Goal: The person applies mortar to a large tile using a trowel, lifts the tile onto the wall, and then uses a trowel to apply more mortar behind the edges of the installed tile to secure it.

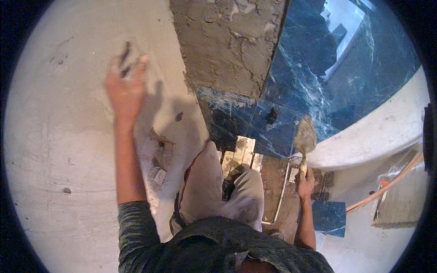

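My right hand (306, 183) grips the handle of a mortar-coated trowel (305, 135), its blade pointing away from me over the edge of the dark blue, white-veined stone slabs (300, 82). Raised at the left, in front of the pale plastered surface (59, 113), is my left hand (126, 88). Motion smears its fingers, and dark patches show around them; whether they hold anything I cannot make out. Rough grey-brown mortar (227, 45) covers a strip between the plaster and the slabs. A small dark lump (272, 115) sits on the blue stone.
Wooden boards (240, 154) lie just ahead of my knees. A thin pale bent rod or pipe (283, 191) runs beside my right leg. At the right are a loose blue stone piece (329, 218), an orange hose-like strip (387, 187) and a grey board-like panel (400, 204).
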Demonstrator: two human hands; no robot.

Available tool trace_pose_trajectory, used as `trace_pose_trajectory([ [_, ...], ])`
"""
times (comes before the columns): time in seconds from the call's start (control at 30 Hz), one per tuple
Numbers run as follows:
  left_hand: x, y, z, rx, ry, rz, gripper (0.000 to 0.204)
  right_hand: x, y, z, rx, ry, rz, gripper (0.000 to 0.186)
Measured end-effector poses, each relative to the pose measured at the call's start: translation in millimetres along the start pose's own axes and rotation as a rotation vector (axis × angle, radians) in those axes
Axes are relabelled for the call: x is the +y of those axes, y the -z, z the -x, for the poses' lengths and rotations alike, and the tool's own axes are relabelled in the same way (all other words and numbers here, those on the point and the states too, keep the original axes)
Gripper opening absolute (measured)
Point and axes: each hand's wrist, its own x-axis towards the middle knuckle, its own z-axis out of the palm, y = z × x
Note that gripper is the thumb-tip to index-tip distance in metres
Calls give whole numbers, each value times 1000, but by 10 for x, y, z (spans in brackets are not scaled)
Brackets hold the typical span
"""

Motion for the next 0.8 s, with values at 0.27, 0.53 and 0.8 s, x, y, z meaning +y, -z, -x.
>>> trace_pose_trajectory([
  [0.27,-483,1166,-840,407,-676,-516,46,-1721,-563,-1302,-176,395,103,34],
  [0.53,-231,1002,-1060,340,-248,-1519,56,-3017,-570,-2562,-38,827,361,40],
  [0.8,-296,1041,-1089,343,-252,-1676,59,-3967,0,-3164,113,894,734,43],
])
